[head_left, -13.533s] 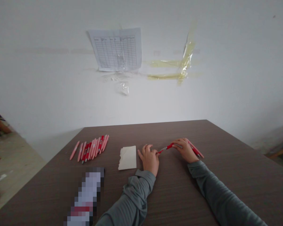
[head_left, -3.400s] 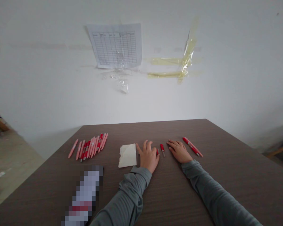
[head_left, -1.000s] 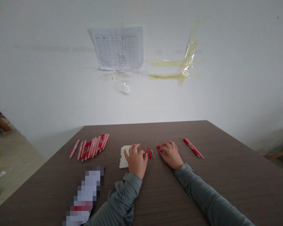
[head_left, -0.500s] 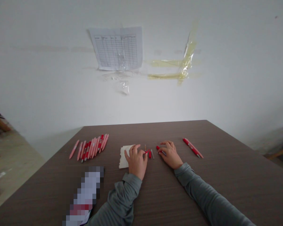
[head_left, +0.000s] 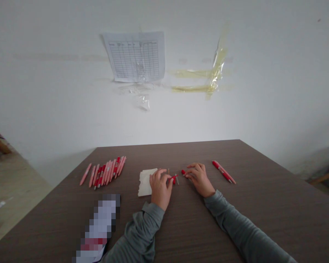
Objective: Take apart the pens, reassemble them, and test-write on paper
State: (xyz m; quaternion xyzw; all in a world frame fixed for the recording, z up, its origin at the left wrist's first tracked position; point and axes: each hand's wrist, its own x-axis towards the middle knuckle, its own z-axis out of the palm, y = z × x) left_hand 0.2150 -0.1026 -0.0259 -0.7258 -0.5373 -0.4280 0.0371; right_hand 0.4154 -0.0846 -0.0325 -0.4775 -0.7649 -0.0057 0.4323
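My left hand (head_left: 161, 186) is closed in a pinch on a thin red pen piece (head_left: 173, 176), whose tip points to the right. Small pen parts lie on the table just beyond those fingertips: a red piece (head_left: 174, 181), a thin grey piece (head_left: 177, 179) and a short brownish stick (head_left: 168, 171). To the right, my right hand (head_left: 199, 178) has its thumb and fingers pinched together on a short red pen barrel part (head_left: 183, 172); much of that part is hidden by the fingers. A torn piece of white paper (head_left: 145, 184) lies partly under my left hand.
Several pink and red pens (head_left: 105, 173) lie in a row at the left on the brown table (head_left: 181, 226). Two pens (head_left: 223, 171) rest side by side at the right. A blurred-out flat object (head_left: 101, 223) lies at the front left. The wall (head_left: 164, 124) stands behind.
My left hand has lifted the thin red piece slightly to the right, over the loose parts. My right fingers have drawn closer together around the red barrel part.
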